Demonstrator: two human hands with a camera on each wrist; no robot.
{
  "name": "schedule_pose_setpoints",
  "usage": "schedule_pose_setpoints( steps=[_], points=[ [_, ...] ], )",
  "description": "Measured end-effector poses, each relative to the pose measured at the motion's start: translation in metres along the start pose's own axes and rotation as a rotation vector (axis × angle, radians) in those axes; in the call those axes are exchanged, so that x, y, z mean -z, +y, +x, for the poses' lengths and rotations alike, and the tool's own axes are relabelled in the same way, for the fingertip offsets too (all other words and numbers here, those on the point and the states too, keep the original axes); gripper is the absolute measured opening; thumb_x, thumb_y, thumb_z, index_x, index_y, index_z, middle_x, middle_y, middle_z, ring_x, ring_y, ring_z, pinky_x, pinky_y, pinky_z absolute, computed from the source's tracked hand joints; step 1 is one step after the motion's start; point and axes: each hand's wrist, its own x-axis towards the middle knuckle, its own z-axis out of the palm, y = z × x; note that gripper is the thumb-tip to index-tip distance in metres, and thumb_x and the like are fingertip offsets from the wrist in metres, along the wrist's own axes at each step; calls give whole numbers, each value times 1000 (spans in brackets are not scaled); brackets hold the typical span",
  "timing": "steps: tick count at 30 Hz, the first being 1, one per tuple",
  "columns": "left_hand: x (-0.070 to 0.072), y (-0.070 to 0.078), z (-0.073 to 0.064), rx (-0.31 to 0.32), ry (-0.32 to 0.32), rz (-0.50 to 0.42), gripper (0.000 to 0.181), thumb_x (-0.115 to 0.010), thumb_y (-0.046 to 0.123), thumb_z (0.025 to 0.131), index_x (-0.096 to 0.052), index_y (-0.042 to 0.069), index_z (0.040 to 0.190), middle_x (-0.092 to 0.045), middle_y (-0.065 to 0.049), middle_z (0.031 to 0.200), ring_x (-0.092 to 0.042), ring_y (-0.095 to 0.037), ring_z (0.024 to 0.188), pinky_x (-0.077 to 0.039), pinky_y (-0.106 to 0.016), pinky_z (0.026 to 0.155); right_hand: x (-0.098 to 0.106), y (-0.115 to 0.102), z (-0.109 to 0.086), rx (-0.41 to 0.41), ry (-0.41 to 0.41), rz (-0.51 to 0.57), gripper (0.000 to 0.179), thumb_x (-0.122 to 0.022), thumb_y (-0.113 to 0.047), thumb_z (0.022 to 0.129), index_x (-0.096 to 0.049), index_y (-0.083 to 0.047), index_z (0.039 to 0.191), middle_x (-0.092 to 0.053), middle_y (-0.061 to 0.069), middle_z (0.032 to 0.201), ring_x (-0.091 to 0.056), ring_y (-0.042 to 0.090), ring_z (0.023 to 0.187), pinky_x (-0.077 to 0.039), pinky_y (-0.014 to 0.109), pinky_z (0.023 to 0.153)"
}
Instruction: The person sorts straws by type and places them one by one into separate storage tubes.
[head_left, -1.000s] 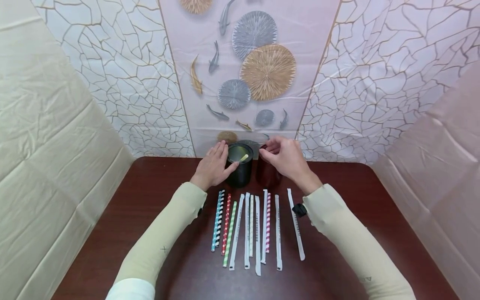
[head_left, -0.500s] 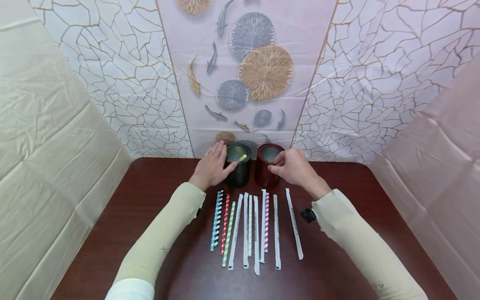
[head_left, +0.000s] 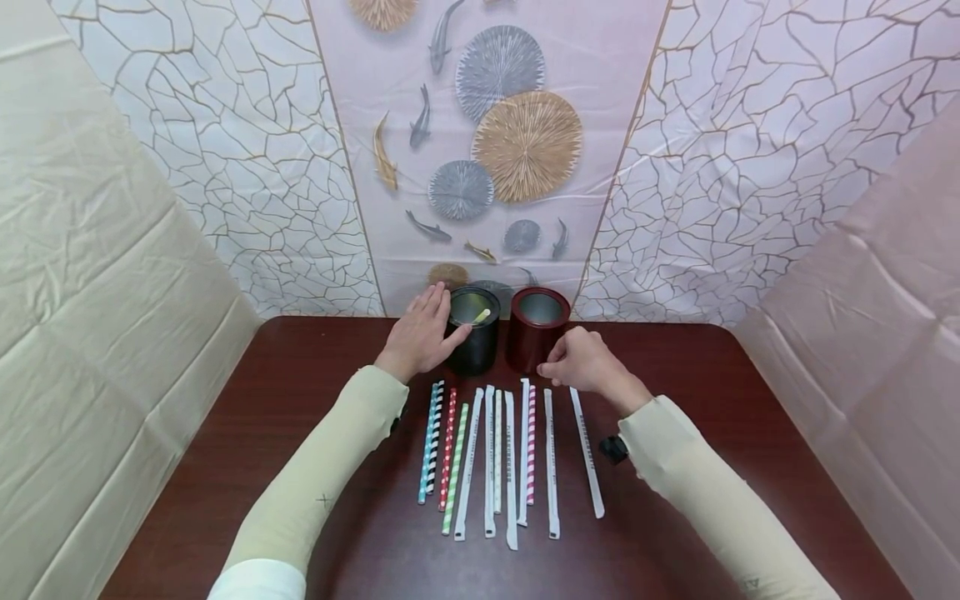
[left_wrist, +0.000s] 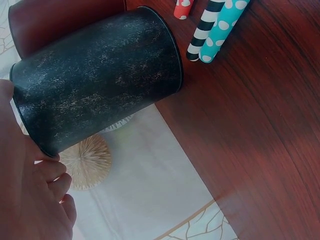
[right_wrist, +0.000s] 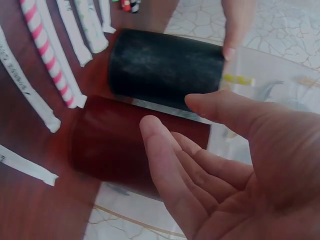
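My left hand (head_left: 420, 335) rests against the rim of a black cup (head_left: 474, 346), fingers straight along its far side and thumb across the near rim. From that cup sticks a yellow straw (right_wrist: 240, 79). Beside it stands a dark red cup (head_left: 528, 352). Near this cup's front right side is my right hand (head_left: 585, 362); in the right wrist view its thumb and fingers are apart, holding nothing. In front of the cups lies a row of straws, including a pink-striped straw (head_left: 531, 450), a green-striped straw (head_left: 455, 467) and a white-wrapped straw (head_left: 552, 467).
At the row's left lie a blue dotted straw (head_left: 427, 446), a black-striped straw (head_left: 435, 442) and a red dotted straw (head_left: 447, 454). A wrapped straw (head_left: 588, 458) lies apart at the right. A patterned cloth (head_left: 480, 125) hangs behind the brown table (head_left: 322, 367).
My right hand has moved from over the dark red cup's rim down toward the front right, uncovering the cup's opening. The left hand stays at the black cup.
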Motion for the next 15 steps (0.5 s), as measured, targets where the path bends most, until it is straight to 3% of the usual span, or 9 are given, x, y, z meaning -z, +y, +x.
schedule_pose_setpoints(
  steps=[6,15],
  points=[
    [-1,0,-1,-5,15,4,86,-30,60,111,-18,-4,167,-13,-20,178,-12,-34,167,-14,-47,136,-18,9,1,-10,-50,31,28,-77,-22,96,-80,-10,71,-73,4,65,-64,17,66,-47,27,58],
    [0,-1,-1,-3,1,-5,87,-29,62,110,-16,-3,167,-11,-19,178,-10,-33,167,-12,-46,136,-43,19,3,-75,-104,57,26,-77,-20,97,-82,-2,79,-78,12,75,-70,19,67,-49,26,58]
  ],
)
